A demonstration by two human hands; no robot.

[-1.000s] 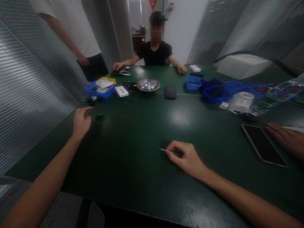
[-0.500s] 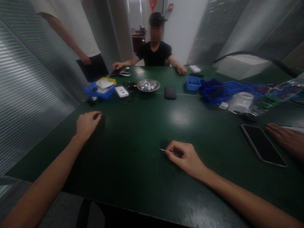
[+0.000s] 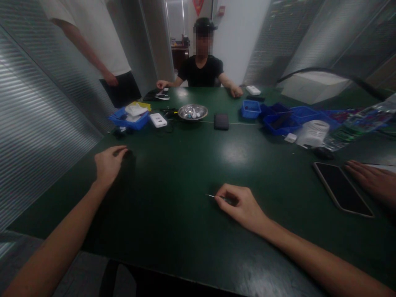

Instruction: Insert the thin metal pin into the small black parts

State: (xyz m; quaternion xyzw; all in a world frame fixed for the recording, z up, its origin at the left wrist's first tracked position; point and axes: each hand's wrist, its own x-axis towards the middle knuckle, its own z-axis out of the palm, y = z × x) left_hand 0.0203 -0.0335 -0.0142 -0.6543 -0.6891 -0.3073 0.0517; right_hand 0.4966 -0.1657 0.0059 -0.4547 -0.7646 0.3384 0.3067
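On the left part of the green table [image 3: 173,185], my left hand [image 3: 108,163] is held just over the surface with thumb and forefinger pinched. Whatever lies between those fingertips, if anything, is too small to make out. My right hand [image 3: 239,204], low and right of the middle, is closed around a thin tool with a slim metal shaft [image 3: 210,195]. Its shaft points left past the fingertips, and most of its body is hidden in the fingers. A black phone [image 3: 342,187] lies to the right of that hand.
Across the table stand a metal bowl [image 3: 192,112] with small items, a dark square object [image 3: 222,121] and a white device [image 3: 158,120]. Blue trays [image 3: 251,109] and a plastic bottle [image 3: 359,126] are at right. Another person's hand [image 3: 373,179] rests beside the phone; two other people are opposite.
My left hand has shifted slightly left, and its thumb and forefinger have come together. My right hand stays put with the tool. The seated person's hand at left has lifted and moved right.
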